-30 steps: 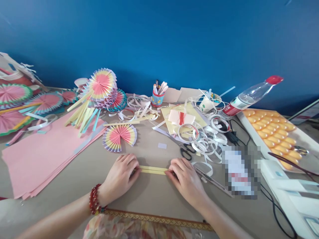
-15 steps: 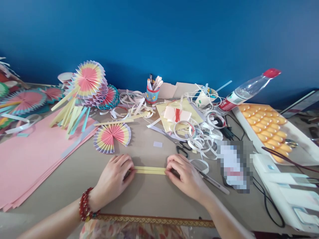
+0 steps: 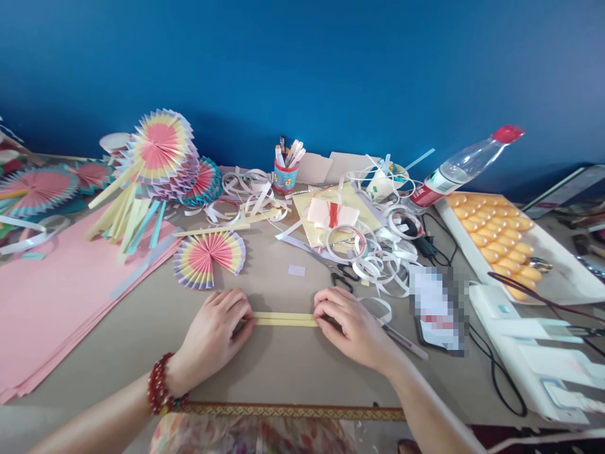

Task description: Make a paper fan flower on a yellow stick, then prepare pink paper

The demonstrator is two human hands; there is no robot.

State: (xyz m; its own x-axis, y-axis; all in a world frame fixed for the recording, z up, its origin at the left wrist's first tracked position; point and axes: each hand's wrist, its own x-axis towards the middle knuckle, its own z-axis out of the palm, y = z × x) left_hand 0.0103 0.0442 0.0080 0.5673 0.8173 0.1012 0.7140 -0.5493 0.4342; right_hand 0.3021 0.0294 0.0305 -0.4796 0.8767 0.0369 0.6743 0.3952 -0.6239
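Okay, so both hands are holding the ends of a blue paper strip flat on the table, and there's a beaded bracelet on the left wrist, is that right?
Not quite: the paper strip is pale yellow, not blue, as the head view shows. The left hand and right hand do hold its ends flat on the table, and the beaded bracelet is on the left wrist.

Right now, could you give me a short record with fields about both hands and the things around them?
Left hand: fingers curled onto left end of the yellow paper strip
Right hand: fingers curled onto its right end
Strip: flat on the table, between the hands
Behind left hand: folded paper fan
Behind right hand: black scissors, white paper curls
Far left: pink paper sheets
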